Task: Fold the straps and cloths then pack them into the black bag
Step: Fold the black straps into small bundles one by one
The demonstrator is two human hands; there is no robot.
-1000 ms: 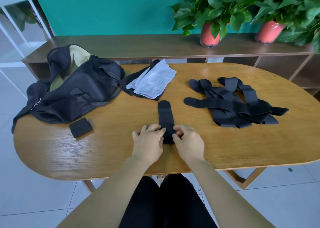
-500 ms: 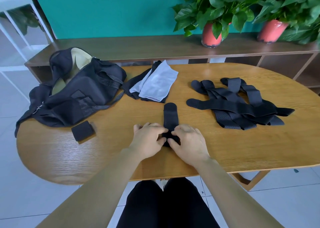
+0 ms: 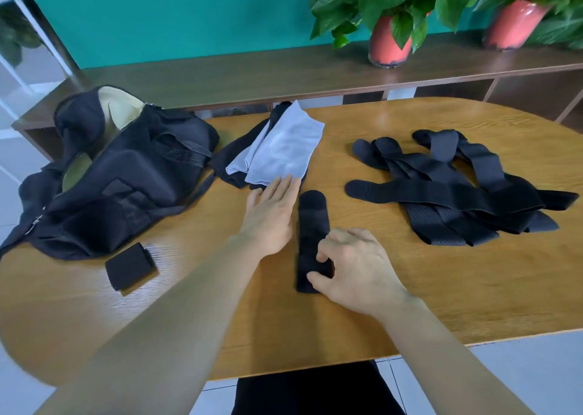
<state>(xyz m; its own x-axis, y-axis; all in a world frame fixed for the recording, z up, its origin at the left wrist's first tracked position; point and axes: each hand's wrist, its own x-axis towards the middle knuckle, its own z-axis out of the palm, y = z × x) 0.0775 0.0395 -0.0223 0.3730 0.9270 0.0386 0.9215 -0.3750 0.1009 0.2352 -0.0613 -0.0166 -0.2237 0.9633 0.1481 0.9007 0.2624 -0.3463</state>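
Right hand [image 3: 356, 272] pinches the near end of a flat black fabric strap [image 3: 312, 215] on the wooden worktop [image 3: 394, 307] — left hand [image 3: 271, 212] fingers straight, seemingly hovering alongside.

Bare forearms [image 3: 176, 326], probably black trousers [image 3: 310, 392]

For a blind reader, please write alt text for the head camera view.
A person's right hand pinches the near end of a black strap lying on a wooden table, while the open left hand extends toward folded cloths. An open black bag lies left, a strap pile right.
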